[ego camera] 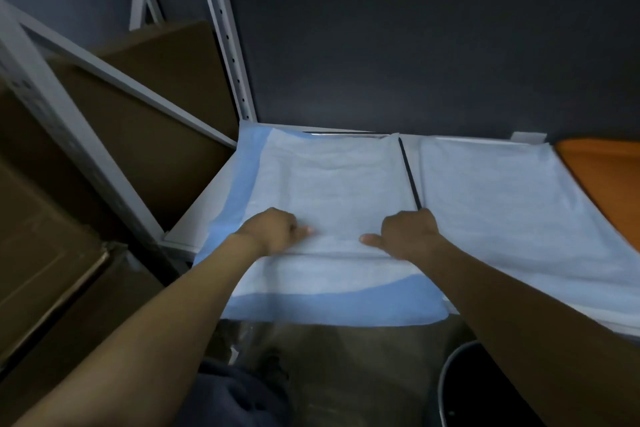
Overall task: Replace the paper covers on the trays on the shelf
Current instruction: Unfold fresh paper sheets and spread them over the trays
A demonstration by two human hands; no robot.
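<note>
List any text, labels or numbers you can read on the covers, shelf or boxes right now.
None readable. The paper cover, the neighbouring cover, the cardboard boxes, the shelf upright and the orange tray all show blank surfaces; the dim light could hide small print.

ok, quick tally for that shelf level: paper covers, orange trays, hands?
Paper covers: 2 (left cover, right cover)
Orange tray: 1 (orange tray)
Hands: 2 (left hand, right hand), both on the left cover
Total: 5
</note>
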